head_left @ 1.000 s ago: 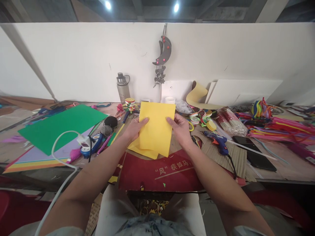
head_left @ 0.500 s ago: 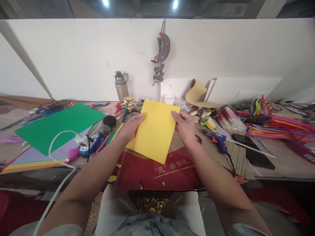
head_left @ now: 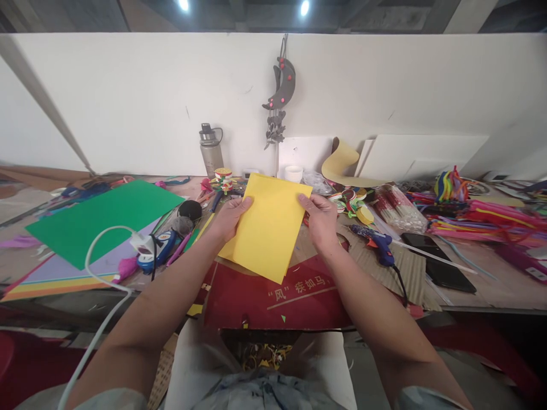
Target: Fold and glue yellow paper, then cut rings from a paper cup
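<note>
Change: since the earliest frame the yellow sheets (head_left: 269, 230) have turned, their top now leaning right; since the last one, a second sheet's edge has come into view at the top and lower right.
White wall panel (head_left: 149, 102): upright, beyond both hands across the view.
Red printed board (head_left: 277, 307): flat, below and nearer the body than both hands, pale lettering on its face.
Green sheet (head_left: 105, 222): flat, well to the left of the left hand (head_left: 229, 219), over lilac and other coloured sheets.
Pipe cleaners (head_left: 491, 219): multicoloured heap, far right of the right hand (head_left: 321, 219), partly blurred.
Yellow sheets: raised between the hands, tilted; more yellow material shows beneath their lower left side.
Left hand: partly closed, thumb on the front of the left edge, fingers behind, pinching the sheets.
Right hand: partly closed, thumb on the front near the upper right corner, fingers behind, pinching the sheets.
Black phone (head_left: 440, 262): flat, right of the right hand, beyond the glue gun.
Water bottle (head_left: 211, 156): upright, beyond the left hand.
Glue gun (head_left: 380, 245): blue, on corrugated cardboard (head_left: 412, 276), right of the right hand.
White cup (head_left: 293, 172): beyond the sheets, between the hands.
</note>
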Demonstrator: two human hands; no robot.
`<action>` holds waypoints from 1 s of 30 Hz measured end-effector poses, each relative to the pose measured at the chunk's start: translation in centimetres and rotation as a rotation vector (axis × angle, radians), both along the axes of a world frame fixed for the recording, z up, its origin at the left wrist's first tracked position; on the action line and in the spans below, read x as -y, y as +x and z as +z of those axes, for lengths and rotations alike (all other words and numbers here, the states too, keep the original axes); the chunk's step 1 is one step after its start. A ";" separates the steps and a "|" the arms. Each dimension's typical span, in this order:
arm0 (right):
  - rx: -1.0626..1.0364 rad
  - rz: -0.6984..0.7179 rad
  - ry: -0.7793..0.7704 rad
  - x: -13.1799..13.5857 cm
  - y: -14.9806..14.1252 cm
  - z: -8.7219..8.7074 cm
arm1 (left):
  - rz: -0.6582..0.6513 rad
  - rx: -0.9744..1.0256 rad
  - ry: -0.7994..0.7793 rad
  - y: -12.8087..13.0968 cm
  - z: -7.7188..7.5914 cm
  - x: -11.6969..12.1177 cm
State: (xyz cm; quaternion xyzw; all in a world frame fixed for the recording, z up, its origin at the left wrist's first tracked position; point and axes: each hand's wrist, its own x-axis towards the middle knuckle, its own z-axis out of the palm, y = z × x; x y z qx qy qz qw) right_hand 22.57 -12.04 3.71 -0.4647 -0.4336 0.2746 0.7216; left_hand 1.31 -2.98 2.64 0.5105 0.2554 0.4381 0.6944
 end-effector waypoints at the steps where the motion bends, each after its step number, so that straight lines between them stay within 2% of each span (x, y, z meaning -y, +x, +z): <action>1: -0.005 -0.002 -0.003 0.0 0.1 0.0 | 0.004 0.003 0.004 0.0 0.1 0.0; 7: -0.031 0.027 0.018 0.0 -0.2 -0.2 | 0.075 0.007 0.031 0.0 1.0 0.7; 15: -0.190 0.092 -0.026 0.1 -0.8 0.3 | 0.142 -0.060 0.127 -0.2 1.7 0.9; 20: -0.155 0.122 -0.040 -0.4 -0.3 -0.1 | 0.158 -0.082 0.139 -0.1 1.6 0.7; 23: -0.074 0.150 -0.067 -0.9 1.1 -0.1 | 0.180 -0.127 0.185 -0.2 2.0 0.5; 25: -0.005 0.083 -0.016 -1.0 2.5 0.3 | 0.179 -0.184 0.226 -0.4 2.7 0.5; 28: 0.171 -0.127 0.056 -0.4 4.6 1.4 | 0.143 -0.305 0.297 -0.3 4.4 1.1; 30: 0.275 -0.153 0.070 0.5 5.5 2.1 | 0.107 -0.415 0.388 0.1 5.9 1.8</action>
